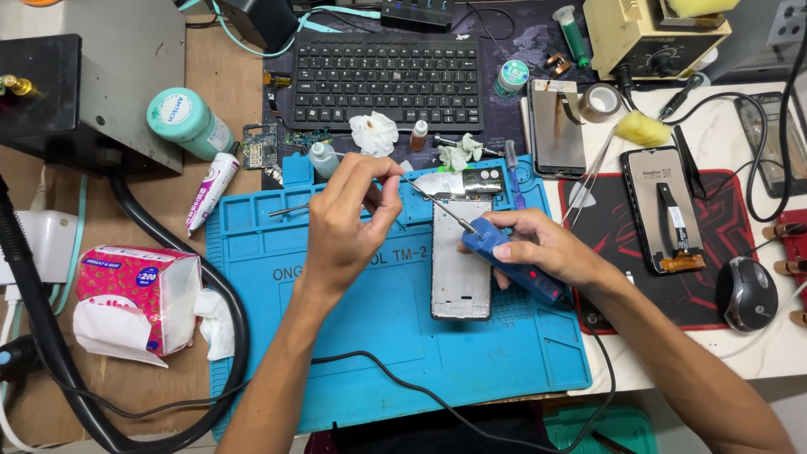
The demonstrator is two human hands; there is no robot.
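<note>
While both hands [437,231] work, phone frame [461,252] lies between them.

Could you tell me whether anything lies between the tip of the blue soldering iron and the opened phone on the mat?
Nothing visible does. The right hand holds the soldering iron above the phone; the left hand pinches its tip area.

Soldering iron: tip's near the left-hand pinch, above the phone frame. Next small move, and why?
Probably ease the blue soldering iron tip a touch left to meet whatever the left hand pinches. The right hand holds it angled up-left over the top of the opened phone frame on the blue mat, its tip close to the left fingertips. Whether it already touches is too small to tell.
</note>
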